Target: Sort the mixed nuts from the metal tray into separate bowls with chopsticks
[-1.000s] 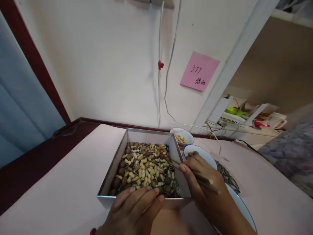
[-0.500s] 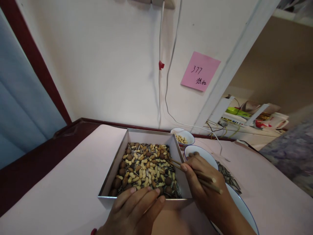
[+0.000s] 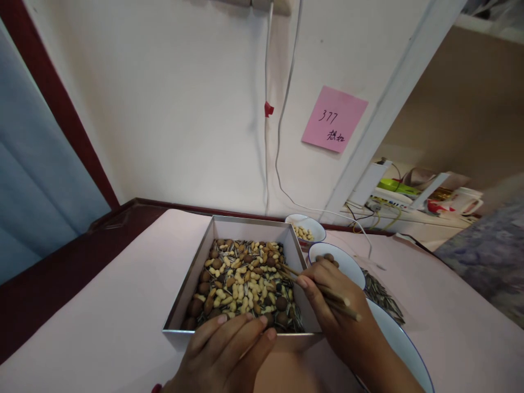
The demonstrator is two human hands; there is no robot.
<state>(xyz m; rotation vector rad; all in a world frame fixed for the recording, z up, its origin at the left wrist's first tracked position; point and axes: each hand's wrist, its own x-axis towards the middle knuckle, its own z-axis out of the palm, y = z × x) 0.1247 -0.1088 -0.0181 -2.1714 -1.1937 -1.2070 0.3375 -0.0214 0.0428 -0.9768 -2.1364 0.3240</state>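
A grey cardboard box [image 3: 196, 267] stands on the pink table and is filled with mixed peanuts, sunflower seeds and brown nuts [image 3: 243, 281]. My left hand [image 3: 227, 349] rests on the box's near rim, fingers lying over the edge. My right hand [image 3: 333, 314] grips a pair of wooden chopsticks [image 3: 315, 285], whose tips reach over the right wall into the mix. Just behind that hand is a white bowl [image 3: 347, 265] with a few brown nuts.
A small bowl of peanuts [image 3: 306, 229] stands behind the box. A large white plate [image 3: 399, 349] with sunflower seeds [image 3: 382, 300] lies to the right. A white cable [image 3: 280, 142] hangs down the wall beside a pink note [image 3: 333, 120]. Clutter fills a shelf [image 3: 413, 196] at right.
My right hand has slid slightly left, pushing the chopstick tips a little farther into the box. The left hand stays on the rim.
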